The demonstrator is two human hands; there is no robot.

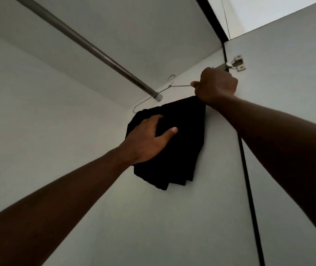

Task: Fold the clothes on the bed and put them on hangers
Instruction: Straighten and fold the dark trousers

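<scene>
Hanger (180, 86) beside the rail's (88, 44) end

Head view: right hand (217, 85) clamps the tilted wire; left hand (149, 139) grips the black garment (182, 150) draped below. Tilted like this, the folded cloth may slide off, or the hook miss.

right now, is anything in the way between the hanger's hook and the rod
Nothing visible. The hook sits free just beside the rod, near its capped end; the right hand grips the hanger and the left hand holds the black cloth.
</scene>
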